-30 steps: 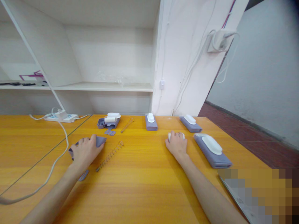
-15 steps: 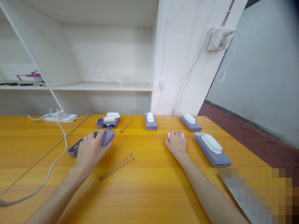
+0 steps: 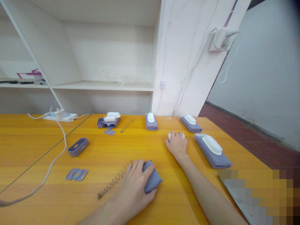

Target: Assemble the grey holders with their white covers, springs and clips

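Note:
My left hand (image 3: 136,182) is closed around a grey-purple plastic housing (image 3: 152,178) low over the front middle of the table. Just left of it lies a long coil spring (image 3: 112,182), its far end close to my fingers. My right hand (image 3: 177,146) rests on the table with fingers curled over a white oval plastic piece (image 3: 183,136), mostly hidden beneath them. A grey-purple end cap (image 3: 78,147) with an opening lies at the left, and nearer me is a flat slotted grey-purple plate (image 3: 77,174).
Grey-purple housings with white oval tops stand at the back middle (image 3: 151,122), back right (image 3: 191,124) and right (image 3: 212,151). Another, partly apart (image 3: 112,122), lies beside a smaller spring (image 3: 127,125). A white cable (image 3: 59,156) crosses the left from a power strip (image 3: 67,117).
My left hand has moved right and toward me with the housing, beside the long spring. The slotted plate and end cap at left are now uncovered. My right hand has stayed put.

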Motion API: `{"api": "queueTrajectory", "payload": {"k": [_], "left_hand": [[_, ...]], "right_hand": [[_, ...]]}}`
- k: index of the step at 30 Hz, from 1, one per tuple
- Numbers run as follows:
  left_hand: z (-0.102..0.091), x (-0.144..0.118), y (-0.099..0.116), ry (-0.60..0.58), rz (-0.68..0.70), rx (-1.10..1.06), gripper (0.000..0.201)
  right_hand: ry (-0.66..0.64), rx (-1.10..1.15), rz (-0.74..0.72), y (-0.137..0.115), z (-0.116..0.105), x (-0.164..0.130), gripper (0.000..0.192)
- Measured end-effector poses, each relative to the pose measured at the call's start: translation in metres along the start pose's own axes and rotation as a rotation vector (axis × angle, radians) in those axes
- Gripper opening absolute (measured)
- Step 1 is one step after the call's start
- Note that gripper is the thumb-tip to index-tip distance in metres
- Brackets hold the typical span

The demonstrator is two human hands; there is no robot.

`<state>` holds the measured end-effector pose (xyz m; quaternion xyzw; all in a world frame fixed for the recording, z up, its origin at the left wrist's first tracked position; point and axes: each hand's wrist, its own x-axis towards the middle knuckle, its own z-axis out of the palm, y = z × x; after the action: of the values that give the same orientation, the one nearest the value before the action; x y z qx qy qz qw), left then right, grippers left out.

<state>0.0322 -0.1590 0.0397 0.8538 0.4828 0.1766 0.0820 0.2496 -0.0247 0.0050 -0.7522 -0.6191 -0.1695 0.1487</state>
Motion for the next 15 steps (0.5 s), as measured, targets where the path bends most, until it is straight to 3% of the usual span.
{"api": "queueTrajectory", "payload": {"k": [15], "left_hand": [[-0.015,0.039,-0.086,0.089,-0.109,0.162,0.052]], "right_hand": [[-0.022,0.007,0.017,0.000,-0.004,-0.001,0.025]]}}
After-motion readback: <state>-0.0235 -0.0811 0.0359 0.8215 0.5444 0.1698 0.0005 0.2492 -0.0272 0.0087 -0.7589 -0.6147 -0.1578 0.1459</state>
